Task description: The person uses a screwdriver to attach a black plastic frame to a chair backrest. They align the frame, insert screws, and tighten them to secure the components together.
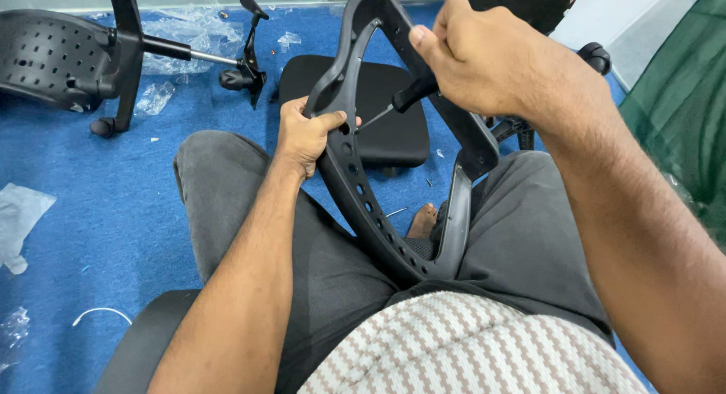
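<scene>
The person sits with a black plastic chair-back frame (378, 212) propped upright between the knees, its lower end resting down by the lap and its top rising to the upper edge of the view. The left hand (306, 133) is clamped round the frame's left rail, thumb across the front, just above a row of round holes. The right hand (484, 57) is closed on the black handle of a screwdriver (401, 100), whose thin shaft slants down and left so the tip meets the frame right beside the left thumb. The two hands are near each other but not touching.

Behind the frame a black seat cushion (389, 114) lies flat on the blue carpet (106, 212). At far left a perforated black chair part (45, 57) lies on its side, joined to a gas-lift column and lever mechanism (242, 61). Crumpled clear plastic wrapping (189, 35) sits near it, with more scraps along the left edge. A bare foot (423, 221) shows between the grey trouser legs. No box or tray holding parts is in sight; small bits lie loose on the carpet.
</scene>
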